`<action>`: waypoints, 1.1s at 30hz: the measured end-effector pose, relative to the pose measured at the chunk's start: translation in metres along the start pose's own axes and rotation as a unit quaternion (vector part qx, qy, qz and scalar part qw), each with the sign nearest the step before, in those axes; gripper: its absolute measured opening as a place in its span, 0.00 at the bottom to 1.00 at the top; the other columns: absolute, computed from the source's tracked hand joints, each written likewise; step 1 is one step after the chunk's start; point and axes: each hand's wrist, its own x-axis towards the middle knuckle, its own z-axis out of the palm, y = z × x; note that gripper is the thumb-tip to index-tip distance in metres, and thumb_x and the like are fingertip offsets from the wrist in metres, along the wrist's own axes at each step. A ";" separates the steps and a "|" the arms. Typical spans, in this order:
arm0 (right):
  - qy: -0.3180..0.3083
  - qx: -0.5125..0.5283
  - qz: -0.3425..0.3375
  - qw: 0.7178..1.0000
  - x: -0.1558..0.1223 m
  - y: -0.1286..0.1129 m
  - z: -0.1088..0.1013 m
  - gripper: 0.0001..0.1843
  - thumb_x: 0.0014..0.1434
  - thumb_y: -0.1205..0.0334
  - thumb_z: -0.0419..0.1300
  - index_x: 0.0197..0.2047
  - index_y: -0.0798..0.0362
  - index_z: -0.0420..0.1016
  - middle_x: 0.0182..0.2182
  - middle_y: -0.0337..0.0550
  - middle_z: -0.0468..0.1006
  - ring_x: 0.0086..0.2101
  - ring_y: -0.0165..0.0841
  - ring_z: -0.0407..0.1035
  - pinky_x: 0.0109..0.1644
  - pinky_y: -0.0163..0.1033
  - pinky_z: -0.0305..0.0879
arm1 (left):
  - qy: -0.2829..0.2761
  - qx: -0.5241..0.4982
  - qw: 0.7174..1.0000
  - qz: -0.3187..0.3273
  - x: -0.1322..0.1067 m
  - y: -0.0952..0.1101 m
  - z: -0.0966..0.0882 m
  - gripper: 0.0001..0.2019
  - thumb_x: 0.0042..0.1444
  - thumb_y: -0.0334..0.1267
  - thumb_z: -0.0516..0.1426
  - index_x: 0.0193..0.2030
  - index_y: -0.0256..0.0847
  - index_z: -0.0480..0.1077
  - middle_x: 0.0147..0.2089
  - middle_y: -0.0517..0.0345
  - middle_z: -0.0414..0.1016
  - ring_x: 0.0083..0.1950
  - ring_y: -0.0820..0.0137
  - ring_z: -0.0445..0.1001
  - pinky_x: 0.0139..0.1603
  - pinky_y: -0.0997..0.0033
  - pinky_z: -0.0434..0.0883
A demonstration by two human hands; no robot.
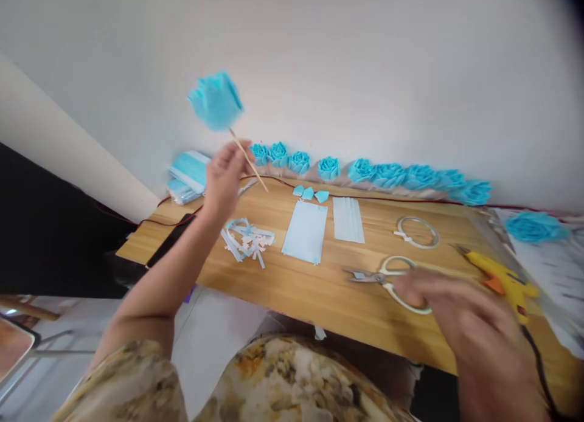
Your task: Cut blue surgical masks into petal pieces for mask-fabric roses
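A plain white wall (365,57) fills the upper half of the view, and below it a long wooden tabletop (319,300) runs aslant from the left down to the right.

The left arm stretches forward from a patterned sleeve and rises from the elbow. The left hand (224,177) is held up above the far left part of the tabletop, its fingers pinched shut round a thin wooden stick (249,160). The stick tilts up and to the left and carries a blue paper rose (215,101) at its top, well clear of the tabletop and in front of the wall.

The right hand (460,312) is low and near the camera at the front right, back upward and blurred. It lies over the handle end of the scissors (387,276), and whether its fingers are open or closed I cannot tell.

A row of blue roses (387,174) lines the foot of the wall, with a red cable (401,198) running just in front of it. A yellow glue gun (499,279) lies just right of the right hand. A flat blue sheet (305,230) and a pleated piece (348,219) lie side by side at mid-table, and a stack of masks (189,176) sits at the far left corner. Cut strips (249,238) lie below the left wrist, a clear ring (417,231) lies beyond the scissors, and three small petals (311,194) lie beyond the sheet.
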 end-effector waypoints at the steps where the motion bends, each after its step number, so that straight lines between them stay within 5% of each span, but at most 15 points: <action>1: -0.027 0.016 -0.025 0.999 0.013 0.002 0.005 0.15 0.68 0.48 0.60 0.54 0.34 0.83 0.43 0.46 0.87 0.44 0.48 0.83 0.50 0.54 0.82 | -0.038 0.023 0.999 -0.010 -0.022 0.001 0.012 0.12 0.65 0.51 0.63 0.42 0.45 0.78 0.34 0.59 0.78 0.32 0.72 0.71 0.37 0.68 0.71; 3: -0.060 -0.009 -0.049 0.997 0.041 0.003 0.017 0.31 0.68 0.49 0.63 0.72 0.29 0.67 0.62 0.45 0.80 0.61 0.48 0.75 0.65 0.58 0.73 | -0.117 0.048 0.992 -0.007 -0.057 -0.002 0.035 0.15 0.62 0.53 0.65 0.33 0.45 0.78 0.32 0.57 0.79 0.34 0.68 0.75 0.41 0.64 0.74; 7: -0.099 -0.077 -0.113 0.986 0.085 -0.003 0.040 0.59 0.59 0.41 0.71 0.82 0.37 0.41 0.76 0.47 0.59 0.74 0.54 0.53 0.77 0.69 0.50 | -0.179 0.035 0.983 0.005 -0.088 -0.016 0.068 0.21 0.58 0.61 0.65 0.30 0.44 0.79 0.31 0.55 0.81 0.38 0.63 0.78 0.49 0.60 0.77; 11: -0.109 -0.071 -0.150 0.980 0.104 -0.005 0.056 0.68 0.54 0.34 0.72 0.82 0.39 0.33 0.78 0.48 0.53 0.77 0.53 0.46 0.79 0.67 0.43 | -0.215 0.048 0.975 0.013 -0.088 -0.025 0.086 0.26 0.58 0.66 0.61 0.31 0.44 0.79 0.33 0.53 0.82 0.42 0.59 0.80 0.52 0.57 0.77; 17: -0.126 -0.024 -0.190 0.973 0.122 0.008 0.072 0.74 0.50 0.28 0.71 0.82 0.40 0.27 0.77 0.53 0.55 0.76 0.52 0.48 0.78 0.63 0.51 | -0.266 0.026 0.962 0.052 -0.083 -0.027 0.101 0.26 0.60 0.65 0.60 0.27 0.44 0.78 0.33 0.51 0.82 0.43 0.57 0.79 0.57 0.53 0.75; 24: -0.107 -0.053 -0.205 0.971 0.144 0.015 0.075 0.70 0.55 0.28 0.67 0.82 0.43 0.27 0.65 0.52 0.74 0.67 0.52 0.66 0.78 0.65 0.48 | -0.201 0.028 0.979 0.008 -0.079 -0.036 0.110 0.17 0.53 0.56 0.68 0.31 0.43 0.77 0.36 0.51 0.83 0.41 0.57 0.79 0.48 0.57 0.77; 29: -0.113 -0.031 -0.221 0.968 0.157 0.024 0.084 0.72 0.55 0.29 0.69 0.82 0.42 0.22 0.65 0.53 0.73 0.65 0.51 0.68 0.76 0.65 0.54 | -0.141 -0.003 0.989 -0.039 -0.077 -0.042 0.112 0.15 0.48 0.50 0.71 0.32 0.42 0.77 0.35 0.53 0.83 0.36 0.61 0.78 0.43 0.61 0.77; 33: -0.178 -0.004 -0.215 0.960 0.166 0.022 0.079 0.80 0.46 0.28 0.73 0.81 0.40 0.21 0.74 0.58 0.60 0.73 0.51 0.57 0.76 0.62 0.54 | -0.105 -0.023 0.994 -0.034 -0.079 -0.048 0.108 0.17 0.51 0.54 0.70 0.34 0.43 0.77 0.35 0.54 0.83 0.38 0.60 0.80 0.46 0.59 0.78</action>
